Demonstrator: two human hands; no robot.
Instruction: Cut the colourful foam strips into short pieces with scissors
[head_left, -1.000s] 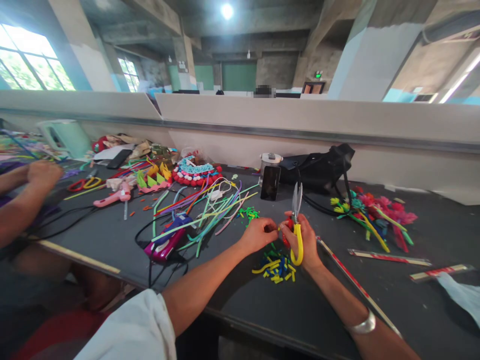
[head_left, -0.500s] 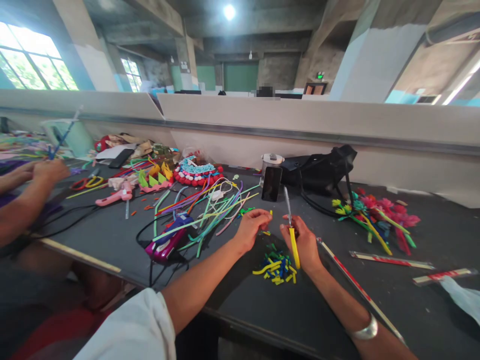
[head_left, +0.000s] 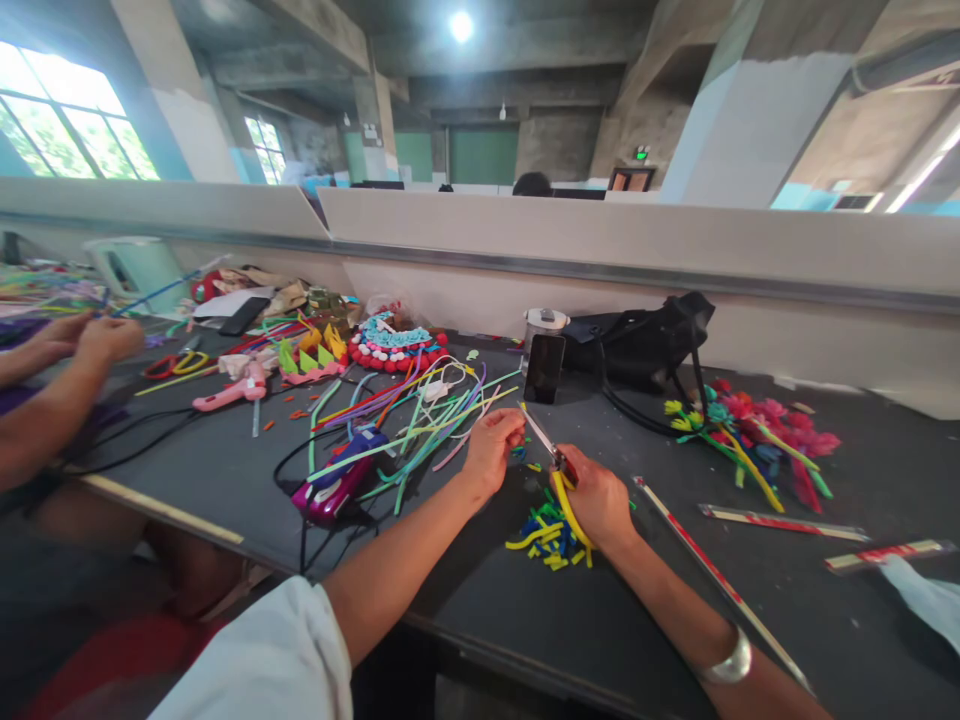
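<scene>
My right hand (head_left: 600, 497) grips scissors (head_left: 546, 442) with red and yellow handles, blades pointing up and left. The blade tips reach the fingertips of my left hand (head_left: 493, 450), which is pinched closed on a yellow pipe cleaner (head_left: 524, 406); only a small end of it shows. Whether the blades touch it I cannot tell. Below and between my hands lies a pile of short cut pipe cleaner pieces (head_left: 551, 532) in yellow, blue and green.
Loose pipe cleaners (head_left: 420, 430), a purple device (head_left: 337, 485) and a pink glue gun (head_left: 236, 390) lie leftward. A phone (head_left: 544, 368) stands ahead, beside a black bag (head_left: 637, 345). Pipe cleaner flowers (head_left: 772, 430) lie right. A co-worker's hands (head_left: 97, 340) hold a blue stem at far left.
The scissors have swung from nearly upright to a leftward tilt, their tips now at my left fingertips. My left hand has shifted slightly left. The co-worker's blue stem has tipped lower.
</scene>
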